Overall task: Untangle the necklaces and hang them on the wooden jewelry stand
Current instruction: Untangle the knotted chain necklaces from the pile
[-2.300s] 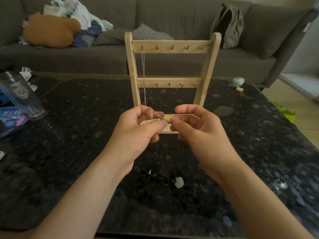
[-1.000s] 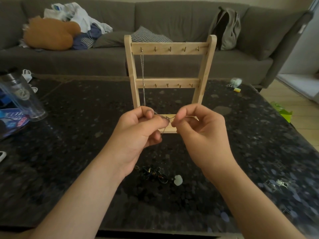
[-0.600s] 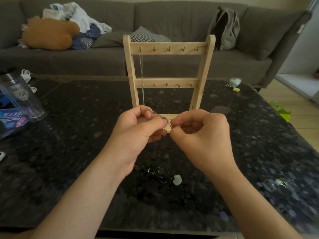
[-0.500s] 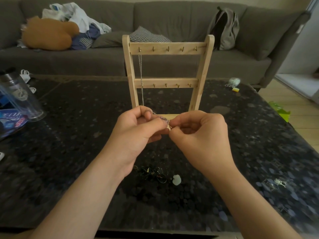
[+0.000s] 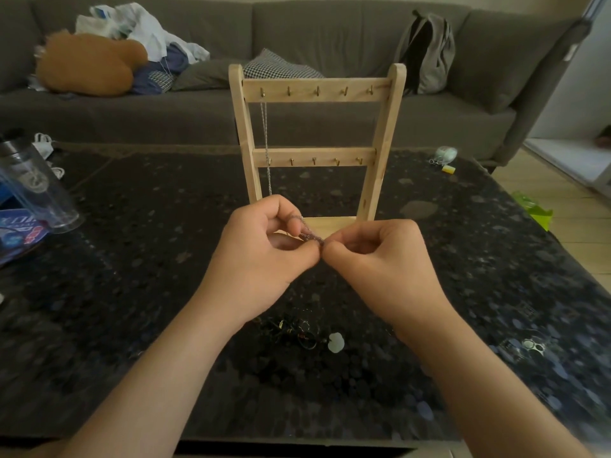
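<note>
Grey fabric sofa (image 5: 132, 117) across the back, dark speckled stone counter (image 5: 132, 259) spreading out in front of it; upright in the middle stands the pale wooden two-rail jewelry stand (image 5: 314, 94), small hooks along both rails; now the hands, meeting just in front of the stand's base; the left hand (image 5: 261, 256) has its fingers curled, pinching a thin silver chain necklace (image 5: 265, 133); the right hand (image 5: 383, 262) pinches the same chain, tip to tip with the left; the chain's long axis drops straight from the top rail's leftmost hook to the left hand, then a short slack length crosses rightward into the pinch; a knot or a clasp, too small to tell; the left hand is nearer that hook; down between the wrists, nearer the person, lies the dark tangle of remaining necklaces (image 5: 297, 330), a small white pendant (image 5: 335, 342) just beside it.
</note>
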A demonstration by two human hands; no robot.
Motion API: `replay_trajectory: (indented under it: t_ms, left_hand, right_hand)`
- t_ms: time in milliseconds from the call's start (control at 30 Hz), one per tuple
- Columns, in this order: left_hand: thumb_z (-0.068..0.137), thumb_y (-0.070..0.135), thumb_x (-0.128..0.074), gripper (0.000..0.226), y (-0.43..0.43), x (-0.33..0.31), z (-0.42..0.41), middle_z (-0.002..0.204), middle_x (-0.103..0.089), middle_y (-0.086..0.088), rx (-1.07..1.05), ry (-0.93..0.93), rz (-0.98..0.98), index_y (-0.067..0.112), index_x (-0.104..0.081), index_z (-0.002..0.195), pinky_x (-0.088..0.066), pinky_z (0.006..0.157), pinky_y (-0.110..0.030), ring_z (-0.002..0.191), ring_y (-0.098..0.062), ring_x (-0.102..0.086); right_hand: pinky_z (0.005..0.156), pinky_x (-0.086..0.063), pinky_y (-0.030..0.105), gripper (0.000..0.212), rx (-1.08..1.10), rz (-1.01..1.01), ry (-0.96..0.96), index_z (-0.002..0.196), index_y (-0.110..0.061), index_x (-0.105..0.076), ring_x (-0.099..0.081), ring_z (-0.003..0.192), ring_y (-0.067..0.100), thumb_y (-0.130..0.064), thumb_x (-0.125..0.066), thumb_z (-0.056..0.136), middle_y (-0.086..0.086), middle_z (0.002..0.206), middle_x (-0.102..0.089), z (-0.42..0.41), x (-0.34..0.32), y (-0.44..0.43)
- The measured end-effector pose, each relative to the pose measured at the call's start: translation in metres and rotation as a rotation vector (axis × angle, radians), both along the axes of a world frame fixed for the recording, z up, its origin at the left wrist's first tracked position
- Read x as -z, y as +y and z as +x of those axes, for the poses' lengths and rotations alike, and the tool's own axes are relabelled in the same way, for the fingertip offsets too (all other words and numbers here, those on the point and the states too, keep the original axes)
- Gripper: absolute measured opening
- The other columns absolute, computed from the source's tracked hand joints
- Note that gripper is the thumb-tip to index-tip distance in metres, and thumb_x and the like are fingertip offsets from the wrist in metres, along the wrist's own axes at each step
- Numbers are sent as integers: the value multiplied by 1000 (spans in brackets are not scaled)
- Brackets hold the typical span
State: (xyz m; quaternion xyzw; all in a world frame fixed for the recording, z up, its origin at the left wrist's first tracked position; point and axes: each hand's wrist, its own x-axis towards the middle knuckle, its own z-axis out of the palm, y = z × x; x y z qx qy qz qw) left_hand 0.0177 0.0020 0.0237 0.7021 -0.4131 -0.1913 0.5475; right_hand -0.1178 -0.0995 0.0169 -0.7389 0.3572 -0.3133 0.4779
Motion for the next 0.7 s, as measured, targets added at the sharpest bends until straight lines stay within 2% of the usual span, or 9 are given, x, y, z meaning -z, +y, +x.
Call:
replay_trajectory:
  t_ms: [100,200,300,367,400,467,533,600,700]
  left_hand:
    - [85,2,-83,29,0,1,1,90,-80,-1,10,2,22,18,-59,82,-63,92,-46,87,-14,-80]
    - [85,3,-81,32,0,1,3,91,-77,-5,-2,80,29,25,-59,79,-61,99,-51,90,-16,-76]
    - [87,7,-78,28,-1,1,6,90,-74,-5,21,157,41,28,-60,81,-59,103,-53,92,-19,-74]
    - [92,3,-73,26,-1,0,6,90,-76,-6,40,233,43,22,-57,87,-61,98,-50,88,-25,-74]
    - [95,1,-70,25,-1,-1,6,87,-75,-6,54,297,37,20,-55,89,-61,92,-46,81,-25,-71]
    - [97,-1,-66,23,-2,-3,2,83,-70,-4,84,458,13,17,-53,92,-54,76,-39,68,-18,-60]
    - [97,2,-64,16,-4,-5,1,83,-64,-5,88,578,-3,15,-57,95,-47,69,-35,60,-15,-50]
    - [97,6,-68,10,-4,-3,3,82,-63,-3,72,586,7,15,-62,97,-44,67,-35,57,-13,-44]
    - [98,15,-75,20,-2,-1,8,73,-71,7,17,424,41,21,-68,115,-46,72,-36,53,-6,-49]
  right_hand:
    - [53,-47,13,9,-10,21,11,77,-20,-82,-63,52,2,-21,-81,86,-2,66,-76,0,1,-1]
    - [52,-47,13,9,-48,22,10,79,-19,-81,-63,52,2,-19,-79,88,-2,66,-75,0,-1,-1]
    - [58,-60,26,13,-100,26,23,78,-18,-81,-73,66,16,-20,-74,90,1,73,-78,1,-2,-1]
    - [74,-65,39,19,-124,83,2,77,-14,-81,-76,81,26,-18,-70,92,6,77,-78,1,-2,-1]
    - [80,-65,40,21,-131,132,-21,77,-11,-81,-77,85,26,-16,-69,93,6,78,-79,1,-2,-2]
    - [87,-65,39,23,-140,248,-67,79,-7,-81,-78,92,26,-14,-66,94,7,81,-80,2,-2,-2]
    - [88,-63,36,22,-142,348,-105,82,-3,-80,-78,97,30,-12,-64,94,10,82,-80,3,-1,-2]
    - [87,-62,35,21,-146,378,-108,85,0,-79,-78,98,31,-11,-64,95,10,83,-80,4,0,-2]
    - [88,-64,35,21,-143,330,-78,83,-1,-80,-80,93,25,-11,-66,96,8,82,-81,2,0,-3]
